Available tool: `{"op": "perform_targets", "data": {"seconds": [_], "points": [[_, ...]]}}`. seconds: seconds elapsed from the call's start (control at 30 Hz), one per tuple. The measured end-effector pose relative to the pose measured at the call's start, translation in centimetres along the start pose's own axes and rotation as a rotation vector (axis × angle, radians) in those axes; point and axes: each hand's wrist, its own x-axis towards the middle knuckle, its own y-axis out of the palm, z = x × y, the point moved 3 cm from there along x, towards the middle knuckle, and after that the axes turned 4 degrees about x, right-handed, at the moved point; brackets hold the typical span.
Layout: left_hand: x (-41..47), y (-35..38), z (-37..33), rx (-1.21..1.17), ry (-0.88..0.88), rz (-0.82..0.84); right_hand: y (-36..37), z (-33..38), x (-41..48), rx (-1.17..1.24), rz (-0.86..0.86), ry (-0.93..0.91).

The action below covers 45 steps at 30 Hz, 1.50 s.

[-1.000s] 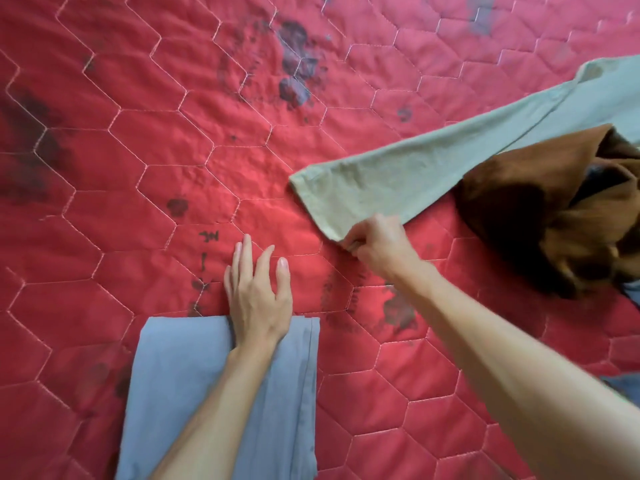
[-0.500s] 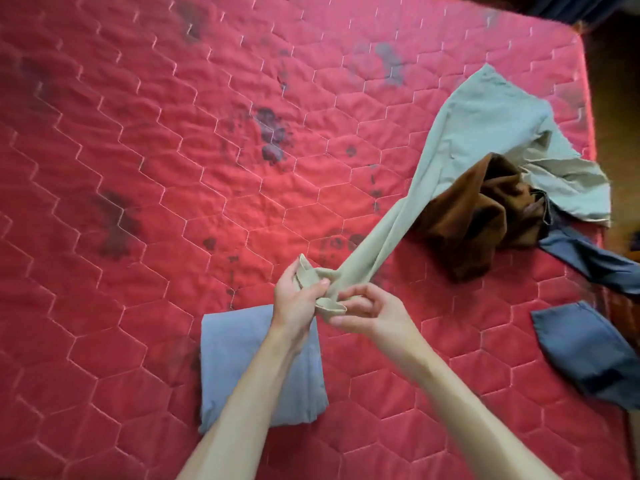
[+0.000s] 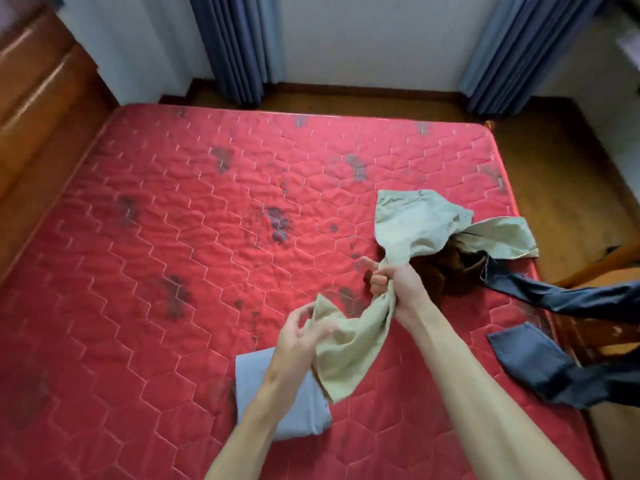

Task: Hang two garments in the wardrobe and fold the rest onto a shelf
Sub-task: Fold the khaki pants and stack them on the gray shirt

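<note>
Two hands at the green trousers (image 3: 414, 223), half raised over the mattress (image 3: 166, 244). Right hand (image 3: 398, 284) clenches the bunched leg; left hand (image 3: 294, 337) is at the hem, grip too blurred to tell. Folding step, likely; next needs the legs pulled straight and flat.

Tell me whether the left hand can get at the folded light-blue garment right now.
Probably yes: the folded light-blue garment lies on the mattress just below the left hand, with only the beige trousers' hanging end between them.
</note>
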Motion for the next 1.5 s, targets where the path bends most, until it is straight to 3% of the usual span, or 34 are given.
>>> {"op": "perform_targets", "data": {"seconds": [0.1,0.27,0.43,0.53,0.67,0.87,0.97,1.03,1.13,1.23,1.37,1.5], "points": [[1.4,-1.3,0.6,-0.092,-0.219,-0.114,0.8,2.3,-6.5,-0.171,0.142,-0.126],[5.8,4.2,1.1,-0.168,-0.446,0.06,0.0,2.1,-15.9,-0.324,0.472,-0.167],[8.1,10.3,-1.2,-0.526,-0.334,0.255,-4.1,0.9,-20.4,-0.318,0.586,-0.09],[8.7,11.4,-2.1,-0.344,-0.19,0.002,-7.3,0.3,-21.7,-0.378,0.621,-0.046],[7.1,12.3,-4.5,-0.24,-0.017,0.041,-10.9,0.5,-20.7,-0.251,0.537,0.085],[-2.1,13.1,-9.3,-0.201,0.154,0.48,-8.7,4.1,-16.7,0.233,0.233,0.041],[-6.2,12.2,-9.0,-0.089,0.067,0.674,-6.0,5.7,-16.0,0.186,0.22,-0.03],[-6.6,10.5,-8.6,-0.039,-0.032,0.586,-4.9,5.7,-16.0,0.046,0.219,-0.038],[-5.6,8.0,-8.0,-0.01,-0.265,0.242,-4.2,4.2,-17.6,-0.116,0.172,-0.011],[-5.6,8.7,-8.2,-0.069,-0.394,0.233,-4.2,1.6,-20.0,-0.252,0.247,0.074],[-4.4,9.8,-8.5,-0.362,-0.38,0.056,-6.1,0.7,-21.4,-0.313,0.339,0.042],[-3.4,9.2,-10.2,-0.335,-0.131,-0.182,-8.8,3.7,-22.0,-0.586,0.447,-0.053]]}}
